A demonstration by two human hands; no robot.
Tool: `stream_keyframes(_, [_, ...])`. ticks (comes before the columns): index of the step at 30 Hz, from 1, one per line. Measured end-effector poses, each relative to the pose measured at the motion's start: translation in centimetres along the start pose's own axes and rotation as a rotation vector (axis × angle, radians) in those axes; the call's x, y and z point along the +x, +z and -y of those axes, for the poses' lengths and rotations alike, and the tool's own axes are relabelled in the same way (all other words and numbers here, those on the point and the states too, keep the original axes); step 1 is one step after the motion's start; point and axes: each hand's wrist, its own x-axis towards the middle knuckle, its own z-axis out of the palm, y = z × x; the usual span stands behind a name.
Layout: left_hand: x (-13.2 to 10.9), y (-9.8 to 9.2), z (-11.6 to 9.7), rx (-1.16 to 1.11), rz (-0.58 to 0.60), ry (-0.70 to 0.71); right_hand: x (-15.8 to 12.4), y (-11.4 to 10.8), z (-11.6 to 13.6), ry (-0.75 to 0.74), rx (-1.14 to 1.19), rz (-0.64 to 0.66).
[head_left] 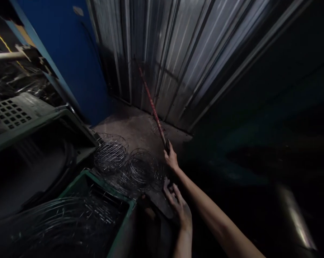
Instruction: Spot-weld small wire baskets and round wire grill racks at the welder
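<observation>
My right hand [171, 157] is wrapped round the lower end of a long reddish stick [151, 104], whose far end reaches up in front of the corrugated metal wall [162, 43]. Below and a little nearer to me is my left hand [177, 201], fingers apart and slightly curled, with nothing in it. To its left, round wire pieces [111, 154] lie in a heap on the floor, with more wire coils [140, 169] beside them.
A green crate [128, 211] with wire pieces in it stands at the lower left. Behind it is a grey-green crate [43, 125] with a perforated side. A blue panel [67, 53] rises at the upper left. The right side is very dark.
</observation>
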Motion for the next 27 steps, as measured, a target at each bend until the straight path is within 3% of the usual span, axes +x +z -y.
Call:
stream_keyframes(4, [-0.4,-0.4,0.4,-0.051,0.045,0.022,-8.5,-5.4,1.8,0.022,0.037,-0.056])
stream_keyframes(12, [-0.2,-1.5,0.1,-0.09,0.022,0.072,-27.9,-17.1,3.7,0.295,-0.059,-0.103])
stream_keyframes(16, [-0.1,-1.7,0.0,-0.129,0.016,0.068,-33.6,-20.3,2.9,0.417,-0.088,-0.053])
stream_keyframes(18, [-0.1,-1.8,-0.2,-0.143,0.011,0.057,-34.0,-20.0,1.5,0.47,-0.061,-0.009])
stream_keyframes(20, [0.0,-1.9,-0.3,-0.152,0.006,0.052,-32.5,-18.3,-0.4,0.503,-0.035,0.02])
stream_keyframes(24, [0.5,-2.1,-0.5,-0.148,-0.004,0.045,-26.0,-13.7,-4.0,0.539,-0.035,0.014])
stream_keyframes(27, [1.0,-2.2,-0.6,-0.137,-0.003,0.053,-20.4,-11.7,-5.4,0.579,-0.056,0.009])
